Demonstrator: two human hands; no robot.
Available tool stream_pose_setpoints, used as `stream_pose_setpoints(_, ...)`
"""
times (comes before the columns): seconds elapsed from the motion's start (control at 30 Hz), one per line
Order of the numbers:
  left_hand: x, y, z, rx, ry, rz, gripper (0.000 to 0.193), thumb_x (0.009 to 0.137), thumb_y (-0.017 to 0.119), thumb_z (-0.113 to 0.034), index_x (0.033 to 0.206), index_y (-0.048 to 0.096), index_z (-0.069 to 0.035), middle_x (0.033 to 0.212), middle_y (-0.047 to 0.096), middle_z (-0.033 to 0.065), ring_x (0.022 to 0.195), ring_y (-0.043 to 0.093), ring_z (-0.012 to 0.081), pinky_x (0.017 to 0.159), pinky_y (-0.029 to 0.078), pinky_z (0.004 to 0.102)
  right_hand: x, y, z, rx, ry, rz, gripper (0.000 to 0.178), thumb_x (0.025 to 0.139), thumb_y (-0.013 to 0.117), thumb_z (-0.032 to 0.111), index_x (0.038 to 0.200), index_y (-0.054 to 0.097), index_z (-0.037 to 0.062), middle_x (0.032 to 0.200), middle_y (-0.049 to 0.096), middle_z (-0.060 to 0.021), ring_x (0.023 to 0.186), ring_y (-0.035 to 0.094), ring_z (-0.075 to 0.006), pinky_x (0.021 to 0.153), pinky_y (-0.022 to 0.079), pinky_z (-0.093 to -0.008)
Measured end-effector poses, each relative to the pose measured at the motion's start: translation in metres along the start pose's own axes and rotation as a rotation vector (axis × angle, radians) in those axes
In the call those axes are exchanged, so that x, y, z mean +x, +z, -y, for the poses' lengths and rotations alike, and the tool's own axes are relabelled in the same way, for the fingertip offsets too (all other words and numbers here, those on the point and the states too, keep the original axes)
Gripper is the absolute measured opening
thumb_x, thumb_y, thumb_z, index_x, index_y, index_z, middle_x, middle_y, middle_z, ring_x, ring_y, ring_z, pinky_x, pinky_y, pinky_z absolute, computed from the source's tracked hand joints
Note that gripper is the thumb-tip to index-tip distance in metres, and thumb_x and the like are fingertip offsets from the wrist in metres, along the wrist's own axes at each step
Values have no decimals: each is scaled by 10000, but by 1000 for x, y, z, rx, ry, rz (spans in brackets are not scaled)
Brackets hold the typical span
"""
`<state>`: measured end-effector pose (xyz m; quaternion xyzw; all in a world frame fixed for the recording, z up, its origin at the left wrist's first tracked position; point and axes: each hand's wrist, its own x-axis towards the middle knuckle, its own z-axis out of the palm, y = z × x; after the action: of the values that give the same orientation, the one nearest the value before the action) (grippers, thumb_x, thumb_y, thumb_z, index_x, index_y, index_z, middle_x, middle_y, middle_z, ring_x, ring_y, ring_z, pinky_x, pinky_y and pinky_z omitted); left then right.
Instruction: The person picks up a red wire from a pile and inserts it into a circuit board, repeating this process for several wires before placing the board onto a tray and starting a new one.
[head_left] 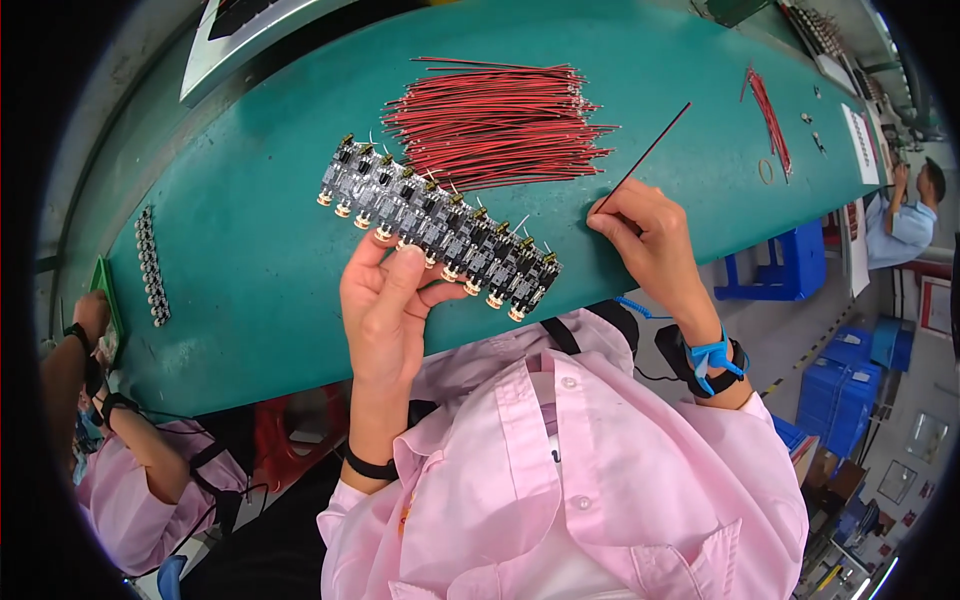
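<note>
My left hand (385,305) is closed on the lower edge of a long circuit board panel (440,228), tilted down to the right above the table. The panel carries a row of repeated black and silver units, with round brass-coloured parts along its near edge and short white wire ends along its far edge. My right hand (648,238) pinches a thin dark red wire (650,148) near its lower end; the wire points up and to the right, apart from the panel. Just beyond the panel lies a wide pile of cut red and black wires (495,125).
A green mat (270,220) covers the table. At left lies a strip of small silvery parts (151,268) near a green tray (110,310) and a co-worker's hand (92,318). A smaller wire bundle (770,125) rests at right. Blue stools (775,268) stand beyond the edge.
</note>
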<state>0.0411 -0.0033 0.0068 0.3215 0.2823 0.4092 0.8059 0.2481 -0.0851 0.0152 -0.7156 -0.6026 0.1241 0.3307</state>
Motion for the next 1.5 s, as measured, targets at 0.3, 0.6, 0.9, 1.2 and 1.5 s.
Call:
stream_pose_setpoints(0.3,2,1,-1,9,4,-13,173,782,471,-68,935,428,2,785,561,99,655,572,156,553,508,268,3,3,0,-57,-69,-30,101,656,577,30,622,488,-2,584,458,-54,510,401,-166,513,319,-268)
stream_pose_setpoints(0.6,1,1,2,30,21,-23,162,773,476,-45,923,429,-5,759,557,89,649,567,149,546,510,272,4,4,1,-40,-73,-19,114,654,576,27,614,474,-5,559,416,-54,483,375,-160,485,303,-263)
stream_pose_setpoints(0.9,2,3,1,27,7,-39,158,770,470,-28,920,421,-11,752,553,88,649,565,147,546,512,268,5,7,1,-5,-39,-51,122,655,573,31,611,466,-6,558,414,-56,475,362,-157,453,292,-265)
stream_pose_setpoints(1.2,-1,1,2,16,12,-41,151,767,475,-30,906,420,-7,752,552,90,656,563,142,543,511,265,6,6,5,-93,-72,-30,140,653,569,32,603,441,5,559,421,-61,477,380,-187,465,297,-287)
stream_pose_setpoints(1.5,-2,5,2,34,18,-52,151,766,490,-42,893,423,2,749,551,92,651,559,136,547,505,249,5,2,22,136,94,-38,138,654,552,25,584,436,-1,545,426,-55,455,385,-150,444,293,-253)
